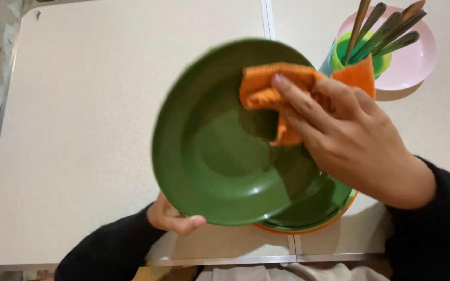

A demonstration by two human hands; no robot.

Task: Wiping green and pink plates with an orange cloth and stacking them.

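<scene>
A dark green plate (220,156) is tilted up over the table, its hollow side facing me. My left hand (173,217) grips its lower rim from underneath, thumb on the edge. My right hand (345,135) presses a folded orange cloth (266,88) against the plate's upper right inside surface. Under the held plate, more plates are stacked: a green one (319,208) on an orange one (308,229), only their edges showing.
A green cup (360,54) holding several utensils stands at the back right, beside a pink plate (412,57). The white table (89,114) has a seam down its middle and a metal front edge (225,259).
</scene>
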